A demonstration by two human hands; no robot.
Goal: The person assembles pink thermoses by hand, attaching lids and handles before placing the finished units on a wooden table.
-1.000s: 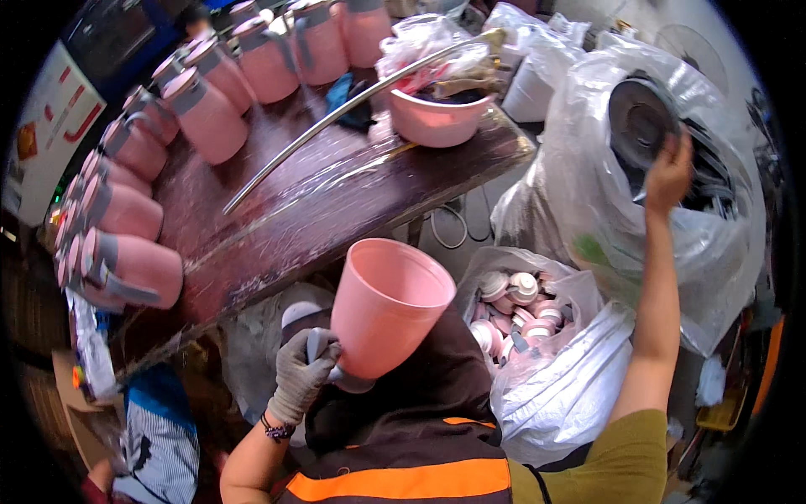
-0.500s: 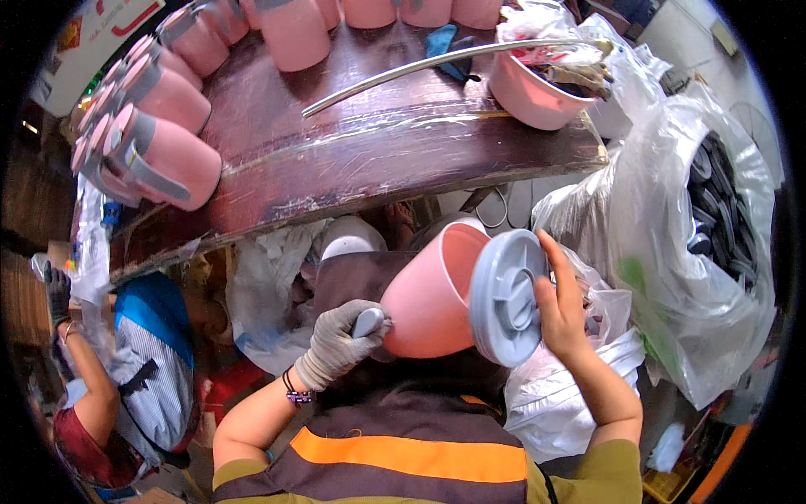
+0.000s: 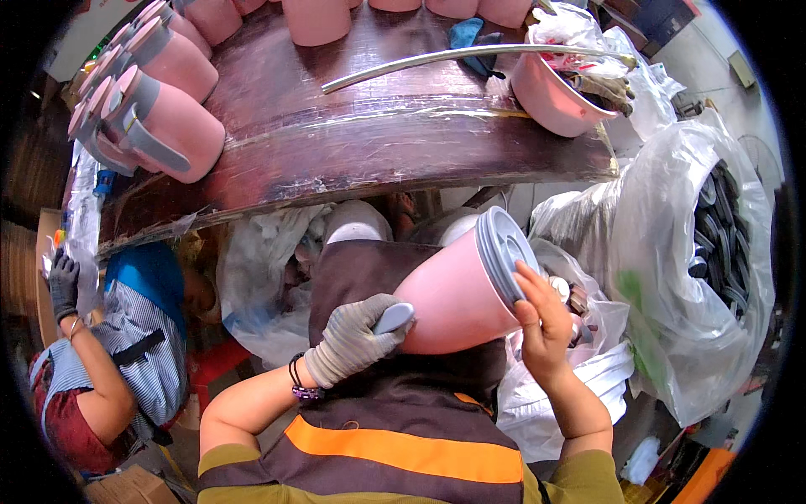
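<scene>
A pink pitcher [image 3: 453, 298] lies tilted over my lap, its mouth toward the right. My left hand [image 3: 354, 340], in a pale knit glove, is closed around the pitcher's grey handle [image 3: 393, 317]. A round grey-blue lid [image 3: 507, 252] sits at the pitcher's mouth; whether it is fully seated I cannot tell. My bare right hand [image 3: 544, 323] holds the lid's lower right edge, thumb and fingers against it.
Pink pitchers with grey handles [image 3: 180, 130] line the dark wooden table [image 3: 336, 151]. A pink tub [image 3: 558, 101] stands at its right, beside a thin metal rod [image 3: 437, 59]. A plastic bag of dark grey parts [image 3: 655, 235] is at right. A co-worker's gloved hand [image 3: 63, 286] is at left.
My right hand has brought the lid from beside the pitcher onto its mouth. The pitcher and my left hand have shifted slightly right.
</scene>
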